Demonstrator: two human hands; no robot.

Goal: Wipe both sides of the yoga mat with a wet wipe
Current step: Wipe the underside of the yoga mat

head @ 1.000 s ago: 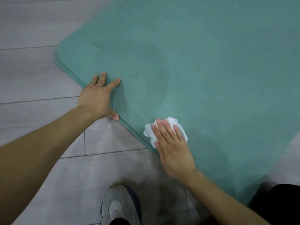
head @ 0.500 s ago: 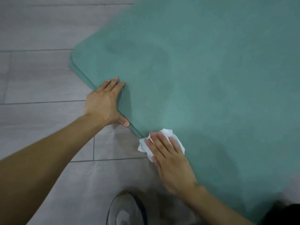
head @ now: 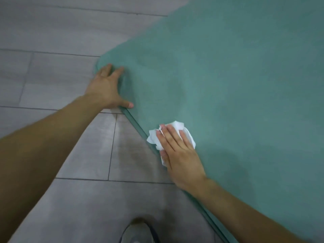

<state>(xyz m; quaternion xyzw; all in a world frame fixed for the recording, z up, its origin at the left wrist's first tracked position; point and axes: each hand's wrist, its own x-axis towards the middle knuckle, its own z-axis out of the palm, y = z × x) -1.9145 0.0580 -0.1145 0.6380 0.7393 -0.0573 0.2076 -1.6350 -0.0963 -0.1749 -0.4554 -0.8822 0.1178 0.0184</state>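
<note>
A teal yoga mat (head: pixel 228 88) lies flat on the floor and fills the right and upper part of the head view. My left hand (head: pixel 107 88) rests flat on the mat's near-left corner, fingers straight, thumb on the edge. A crumpled white wet wipe (head: pixel 177 126) sits on the mat just inside its left edge. My right hand (head: pixel 178 156) presses down on the wipe with straight fingers and covers most of it.
Grey wood-look floor tiles (head: pixel 57 32) lie to the left of and below the mat. The toe of a grey shoe (head: pixel 138 232) shows at the bottom edge, on the floor just left of the mat's edge.
The view has shifted, so the mat's corner sits further right and lower. My right hand and the wipe have stayed close to the left edge. My left hand now lies nearer the corner.
</note>
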